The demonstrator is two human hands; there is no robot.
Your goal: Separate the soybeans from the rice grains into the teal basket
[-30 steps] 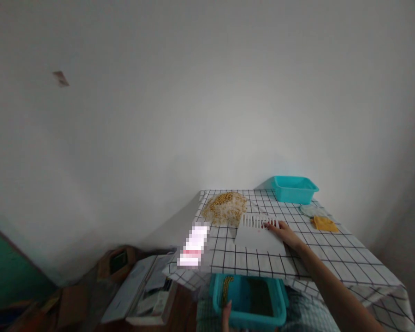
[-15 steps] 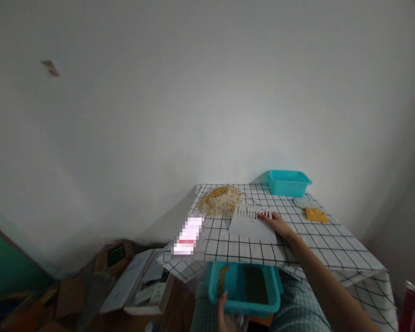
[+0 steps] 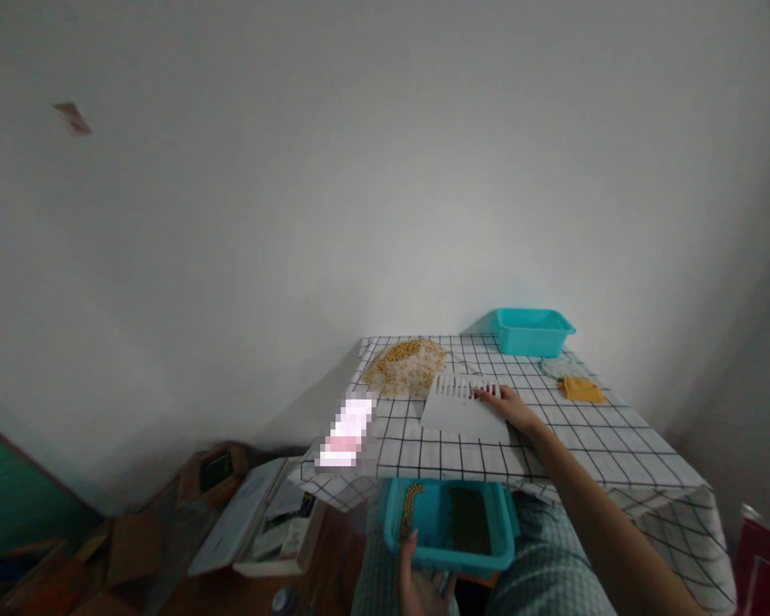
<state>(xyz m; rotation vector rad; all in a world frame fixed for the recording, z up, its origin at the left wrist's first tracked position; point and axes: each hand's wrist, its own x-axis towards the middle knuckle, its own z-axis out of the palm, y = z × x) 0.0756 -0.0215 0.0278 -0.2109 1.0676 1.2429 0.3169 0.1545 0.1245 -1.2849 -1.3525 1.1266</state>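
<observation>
Head view: framing has shifted slightly up and left since half a second ago; hands and items hold the same layout.

White slotted sheet (image 3: 462,419) lies flat on the checked desk (image 3: 616,441). Looks thin, light, bendy; best hold is the solid near edge, as the slotted end likely flexes. Right hand (image 3: 510,411) has fingers extended over its slots at the right corner; can't tell if they pinch.

Lap tub (image 3: 449,560) sits below the desk edge, left hand (image 3: 427,590) gripping its near-left rim, thumb over the top, fingers closed underneath. Probably stiff, light plastic; level it, or the loose gold beads (image 3: 411,505) could roll.

Around: grain pile (image 3: 405,368) crowds the sheet's far-left corner; pixelated bright rectangle (image 3: 345,432) left; back tub (image 3: 532,342), yellow cloth (image 3: 583,389) well clear. Overhanging desk edge limits lifting the tub.
</observation>
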